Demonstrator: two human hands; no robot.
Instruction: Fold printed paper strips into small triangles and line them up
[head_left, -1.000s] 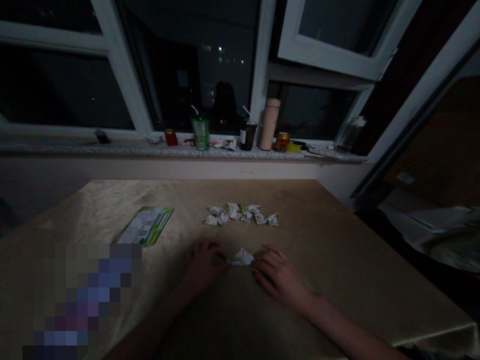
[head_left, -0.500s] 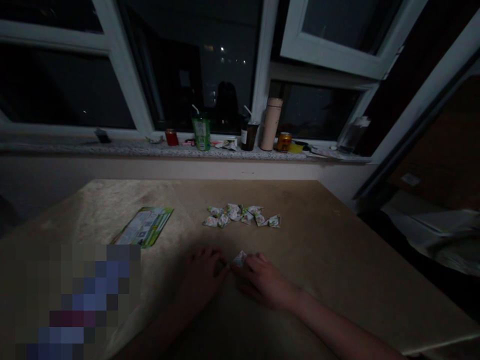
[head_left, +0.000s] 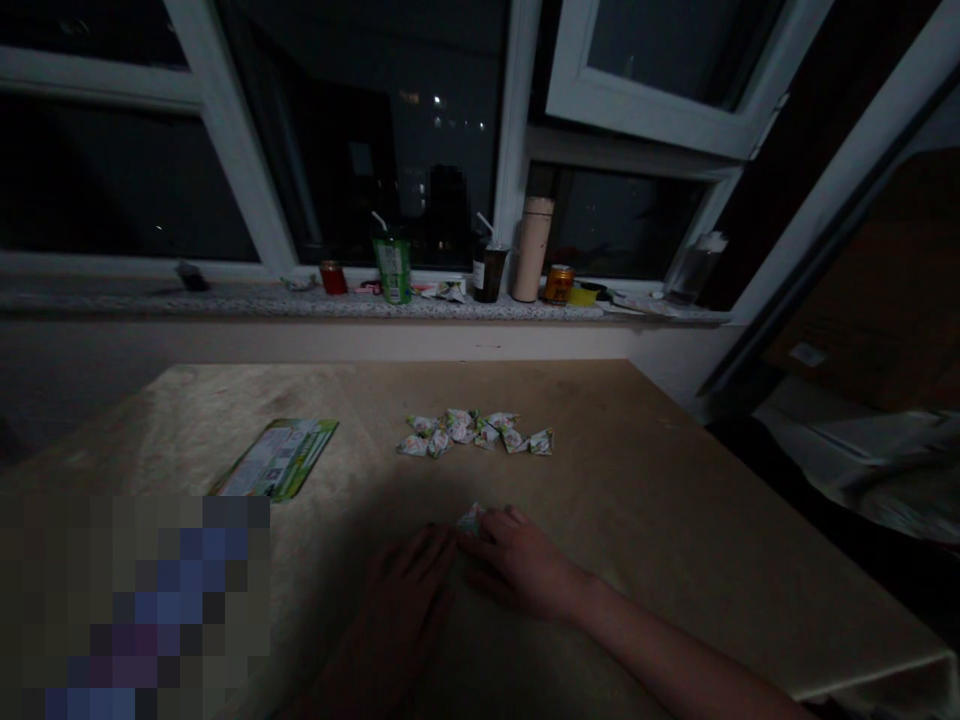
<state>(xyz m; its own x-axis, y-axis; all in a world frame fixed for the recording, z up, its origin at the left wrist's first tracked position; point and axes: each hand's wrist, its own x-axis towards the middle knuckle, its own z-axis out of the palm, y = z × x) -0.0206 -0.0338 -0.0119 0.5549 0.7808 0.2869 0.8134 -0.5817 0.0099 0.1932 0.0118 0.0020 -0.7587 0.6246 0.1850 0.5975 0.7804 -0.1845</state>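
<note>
A small white, patterned triangular wrapped packet point(head_left: 471, 518) lies on the table in front of me. My right hand point(head_left: 521, 560) is closed over its right side, with fingers bent and pressed on it. My left hand point(head_left: 409, 575) lies low on the table just left of it, fingers stretched out and in shadow. Its fingertips are close to the packet; whether they touch it I cannot tell. Farther out, several similar packets point(head_left: 461, 427) lie in a loose cluster. To the left rests a flat green and white printed pouch point(head_left: 277, 458).
A brownish cloth point(head_left: 637, 510) covers the table. A blurred-out patch hides the lower left. On the windowsill point(head_left: 442, 310) stand a green cup point(head_left: 394, 270), a dark drink cup point(head_left: 489, 273), a pink flask point(head_left: 533, 250), an orange can point(head_left: 559, 285) and a red jar point(head_left: 333, 278).
My left hand has drawn back slightly toward me, its fingers straighter and flatter. My right hand stays on the packet. The whole view has shifted a little.
</note>
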